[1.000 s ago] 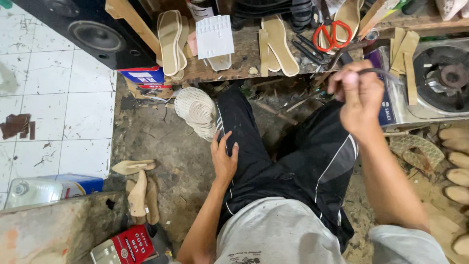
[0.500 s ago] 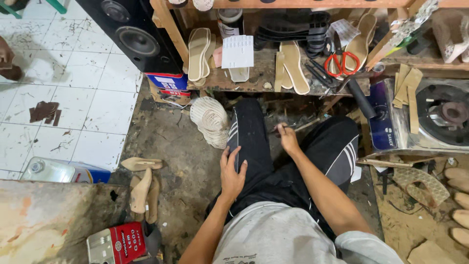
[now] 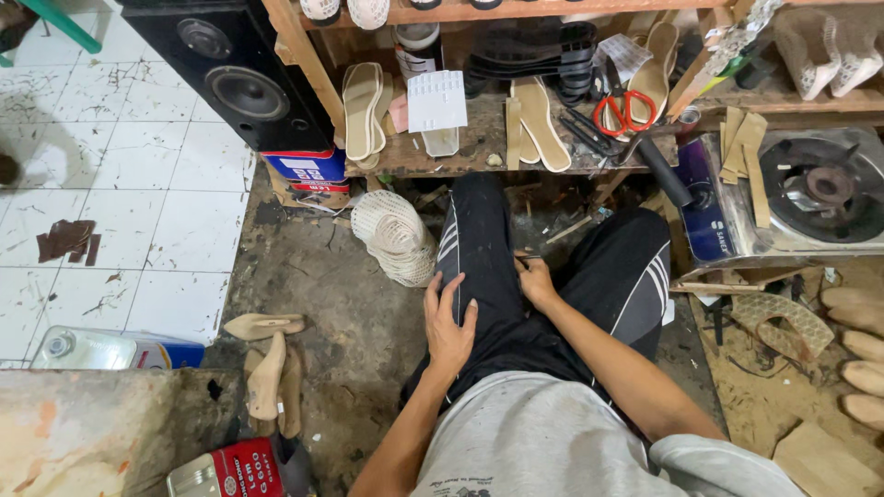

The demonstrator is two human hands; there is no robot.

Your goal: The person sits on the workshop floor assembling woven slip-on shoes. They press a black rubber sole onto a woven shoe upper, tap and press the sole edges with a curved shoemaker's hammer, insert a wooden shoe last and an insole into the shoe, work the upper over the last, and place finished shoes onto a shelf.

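Observation:
I sit on the ground in black track pants (image 3: 488, 230) with white stripes. My left hand (image 3: 448, 322) lies flat on my left thigh, fingers spread, holding nothing. My right hand (image 3: 534, 278) rests low between my thighs with the fingers curled. A small thin dark object (image 3: 519, 261) pokes out of its fingertips; its kind is too small to tell. In front of my knees stands a low wooden bench (image 3: 479, 147) with tan insoles (image 3: 539, 124) and red-handled scissors (image 3: 624, 110) on it.
A black speaker (image 3: 239, 83) stands at the far left of the bench. White mesh soles (image 3: 396, 235) are stacked by my left knee. A gas stove (image 3: 824, 189) sits at the right, wooden shoe lasts (image 3: 267, 368) at my left, a red tin (image 3: 244, 469) near me.
My right hand has come down from the bench near the scissors to my lap. The left hand has stayed on my thigh. The view has tilted slightly.

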